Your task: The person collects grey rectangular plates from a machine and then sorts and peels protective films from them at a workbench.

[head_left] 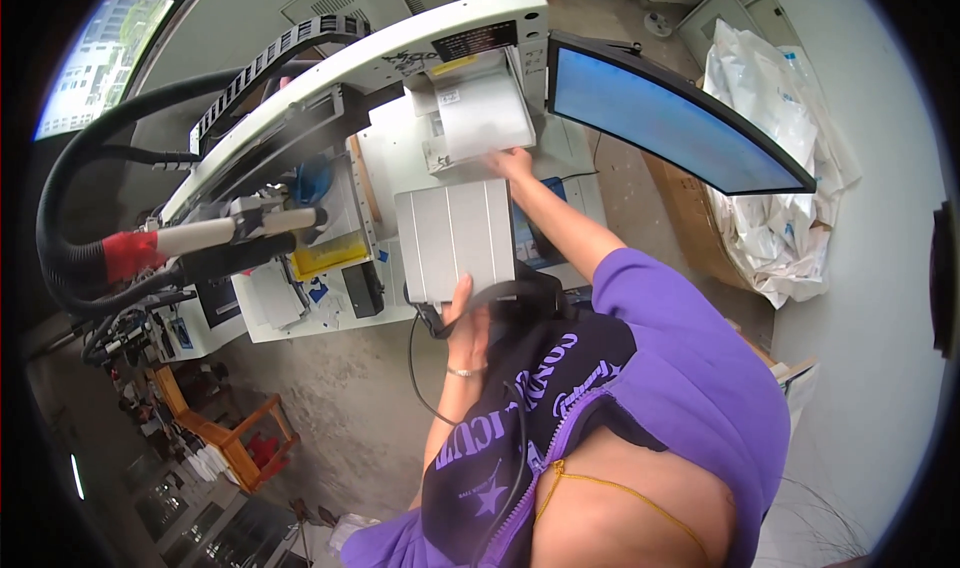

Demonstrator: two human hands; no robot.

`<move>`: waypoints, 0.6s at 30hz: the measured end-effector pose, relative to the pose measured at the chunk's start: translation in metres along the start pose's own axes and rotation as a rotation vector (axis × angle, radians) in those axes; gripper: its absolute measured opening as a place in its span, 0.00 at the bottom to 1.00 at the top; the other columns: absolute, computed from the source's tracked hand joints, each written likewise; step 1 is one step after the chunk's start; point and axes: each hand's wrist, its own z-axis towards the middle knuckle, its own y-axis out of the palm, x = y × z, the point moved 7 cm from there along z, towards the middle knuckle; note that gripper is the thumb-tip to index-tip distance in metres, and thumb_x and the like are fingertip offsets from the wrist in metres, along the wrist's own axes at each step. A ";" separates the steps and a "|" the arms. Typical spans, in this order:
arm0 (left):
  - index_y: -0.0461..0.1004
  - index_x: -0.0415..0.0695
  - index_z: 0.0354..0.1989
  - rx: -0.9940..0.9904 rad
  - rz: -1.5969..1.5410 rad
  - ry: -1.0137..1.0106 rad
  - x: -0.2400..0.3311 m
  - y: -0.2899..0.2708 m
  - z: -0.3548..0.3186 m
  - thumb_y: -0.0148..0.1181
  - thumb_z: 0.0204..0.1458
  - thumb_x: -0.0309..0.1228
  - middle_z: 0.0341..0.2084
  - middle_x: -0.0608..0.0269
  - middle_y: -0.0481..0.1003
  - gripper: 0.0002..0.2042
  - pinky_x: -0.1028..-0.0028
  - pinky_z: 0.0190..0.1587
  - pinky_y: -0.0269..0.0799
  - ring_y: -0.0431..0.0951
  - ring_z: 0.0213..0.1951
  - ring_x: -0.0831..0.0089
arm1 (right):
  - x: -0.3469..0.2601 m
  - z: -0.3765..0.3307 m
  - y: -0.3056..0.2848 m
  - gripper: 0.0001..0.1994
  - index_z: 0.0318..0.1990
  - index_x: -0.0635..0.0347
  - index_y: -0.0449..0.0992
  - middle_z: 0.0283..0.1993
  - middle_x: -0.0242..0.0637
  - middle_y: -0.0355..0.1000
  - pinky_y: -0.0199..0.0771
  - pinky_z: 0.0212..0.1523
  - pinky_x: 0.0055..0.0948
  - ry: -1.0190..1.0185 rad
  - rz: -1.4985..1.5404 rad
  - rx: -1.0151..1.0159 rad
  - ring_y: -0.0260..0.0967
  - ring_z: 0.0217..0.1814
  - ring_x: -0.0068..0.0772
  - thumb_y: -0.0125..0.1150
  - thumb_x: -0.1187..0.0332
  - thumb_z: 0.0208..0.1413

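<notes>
A grey ribbed metal plate (455, 233) lies flat on the white machine table (395, 163). My left hand (466, 313), with a thin bracelet on the wrist, grips the plate's near edge with the thumb on top. My right hand (512, 162) reaches out to the plate's far right corner and closes on it, just below a white block (480, 113) under the machine head. The right hand is slightly blurred. A black cable (415, 363) hangs down from below the plate beside my left forearm.
A white gantry arm (400, 48) with a black cable chain spans the table. Thick black hoses and a red-collared tool (135, 253) sit at the left. A curved monitor (670, 118) stands at the right, with plastic bags (775, 138) and a cardboard box behind it. A wooden frame (235, 438) rests on the floor.
</notes>
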 end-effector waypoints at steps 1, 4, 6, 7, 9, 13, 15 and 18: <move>0.69 0.39 0.42 -0.003 0.050 0.021 0.005 0.001 -0.010 0.58 0.51 0.26 0.35 0.64 0.73 0.11 0.73 0.43 0.72 0.74 0.37 0.74 | 0.000 0.005 -0.001 0.09 0.39 0.76 0.64 0.38 0.49 0.69 0.81 0.36 0.31 -0.005 0.023 0.033 0.73 0.36 0.40 0.54 0.82 0.51; 0.63 0.37 0.50 -0.006 0.103 0.028 0.011 -0.012 -0.029 0.59 0.50 0.28 0.42 0.59 0.70 0.20 0.64 0.48 0.71 0.72 0.43 0.68 | -0.001 0.018 -0.003 0.07 0.37 0.77 0.66 0.36 0.49 0.69 0.81 0.35 0.28 -0.004 0.021 0.075 0.73 0.34 0.39 0.53 0.82 0.52; 0.63 0.36 0.51 0.022 0.130 0.028 0.011 -0.026 -0.037 0.59 0.50 0.28 0.42 0.59 0.70 0.21 0.64 0.49 0.70 0.72 0.44 0.68 | -0.004 0.030 -0.002 0.08 0.37 0.79 0.66 0.35 0.50 0.70 0.81 0.35 0.28 0.025 0.040 0.121 0.74 0.34 0.42 0.54 0.81 0.52; 0.62 0.36 0.51 0.051 0.164 0.026 0.013 -0.033 -0.041 0.59 0.49 0.28 0.43 0.58 0.69 0.21 0.63 0.50 0.69 0.71 0.44 0.67 | -0.003 0.029 0.000 0.10 0.38 0.81 0.66 0.35 0.53 0.71 0.81 0.33 0.29 0.022 0.042 0.103 0.75 0.33 0.45 0.55 0.78 0.52; 0.61 0.35 0.53 0.051 0.170 0.005 0.014 -0.042 -0.045 0.60 0.49 0.29 0.44 0.58 0.69 0.24 0.64 0.52 0.67 0.70 0.46 0.67 | -0.003 0.028 0.000 0.12 0.39 0.81 0.66 0.36 0.54 0.72 0.82 0.32 0.30 0.049 -0.001 0.100 0.75 0.32 0.47 0.56 0.77 0.52; 0.60 0.35 0.54 0.046 0.179 0.076 0.016 -0.042 -0.052 0.62 0.47 0.31 0.46 0.57 0.68 0.27 0.65 0.53 0.66 0.69 0.48 0.66 | -0.018 0.015 0.005 0.16 0.42 0.78 0.65 0.41 0.56 0.71 0.81 0.35 0.31 0.106 -0.191 0.038 0.75 0.35 0.49 0.53 0.68 0.57; 0.60 0.35 0.55 0.035 0.177 0.066 0.015 -0.045 -0.056 0.62 0.47 0.31 0.47 0.57 0.67 0.27 0.65 0.54 0.65 0.69 0.49 0.66 | -0.022 0.009 0.003 0.18 0.42 0.78 0.65 0.40 0.56 0.71 0.81 0.34 0.31 0.112 -0.244 0.016 0.75 0.35 0.49 0.52 0.65 0.58; 0.58 0.36 0.56 0.035 0.187 0.006 0.021 -0.049 -0.066 0.62 0.46 0.32 0.49 0.56 0.66 0.30 0.64 0.55 0.64 0.68 0.50 0.64 | -0.011 -0.006 -0.006 0.20 0.39 0.77 0.68 0.37 0.52 0.73 0.79 0.30 0.30 0.171 -0.263 -0.021 0.75 0.31 0.42 0.51 0.60 0.58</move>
